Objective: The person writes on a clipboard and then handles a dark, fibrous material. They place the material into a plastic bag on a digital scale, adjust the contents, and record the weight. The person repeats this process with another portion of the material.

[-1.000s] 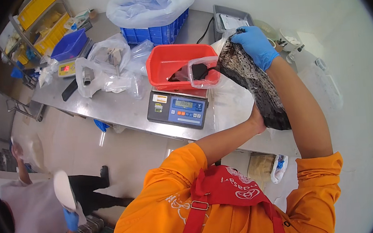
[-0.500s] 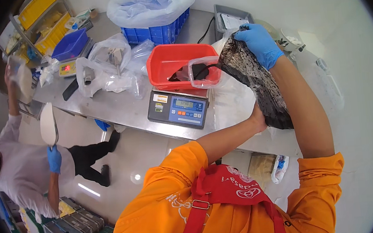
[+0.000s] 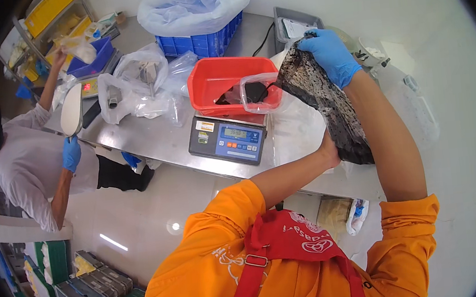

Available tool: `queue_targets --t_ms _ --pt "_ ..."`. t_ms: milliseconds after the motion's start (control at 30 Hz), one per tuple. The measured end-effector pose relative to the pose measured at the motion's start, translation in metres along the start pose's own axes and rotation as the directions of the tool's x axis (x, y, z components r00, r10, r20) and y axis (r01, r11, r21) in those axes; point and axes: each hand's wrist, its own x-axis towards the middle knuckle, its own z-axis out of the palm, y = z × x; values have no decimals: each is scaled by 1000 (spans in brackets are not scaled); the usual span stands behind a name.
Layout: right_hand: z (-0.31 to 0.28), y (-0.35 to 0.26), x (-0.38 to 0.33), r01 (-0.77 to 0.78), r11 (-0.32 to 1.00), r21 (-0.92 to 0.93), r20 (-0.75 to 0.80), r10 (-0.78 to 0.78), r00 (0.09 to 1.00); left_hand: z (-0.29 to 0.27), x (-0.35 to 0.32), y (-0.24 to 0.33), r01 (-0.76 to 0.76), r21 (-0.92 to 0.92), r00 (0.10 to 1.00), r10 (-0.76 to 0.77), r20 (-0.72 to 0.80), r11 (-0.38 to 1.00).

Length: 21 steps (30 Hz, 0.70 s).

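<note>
A clear plastic bag [image 3: 325, 103] smeared inside with black material is tilted between my two hands. Its open mouth hangs over a red tub [image 3: 203, 83], and a dark strand runs from it to a black patch [image 3: 233, 94] on the tub floor. I cannot tell whether the material is powder or liquid. My right hand [image 3: 329, 56], in a blue glove, is closed on the bag's raised upper end. Against the lower end is my left hand [image 3: 331, 150], its fingers mostly hidden by the bag. The tub rests on a digital scale [image 3: 228, 138] with a lit display.
Behind the tub stands a blue crate [image 3: 199, 40] lined with plastic. Left of it lie clear bags holding metal scoops [image 3: 149, 74]. A grey tray [image 3: 294, 17] is against the wall. At left, a co-worker holds a scoop [image 3: 71, 110] and a bag beside another scale [image 3: 89, 86].
My hands and the bag have barely moved; the black patch in the tub looks slightly larger. The co-worker has leaned toward the table, bringing bag and scoop closer to the other scale.
</note>
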Motion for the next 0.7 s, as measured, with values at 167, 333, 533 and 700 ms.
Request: queue_targets --t_ms 167,333,533,700 --pt "7 2 4 -8 998 -64 45 11 999 6 -2 -1 8 18 1000 -7 -24 1000" --pt "9 5 7 7 993 -116 63 1 998 8 -3 2 26 22 999 -25 -34 999" --pt "11 6 8 7 998 -61 47 -4 999 5 1 1 35 -5 999 -35 -8 999" --pt "12 5 8 3 995 -100 42 1 999 5 2 0 12 -13 1000 -12 18 1000"
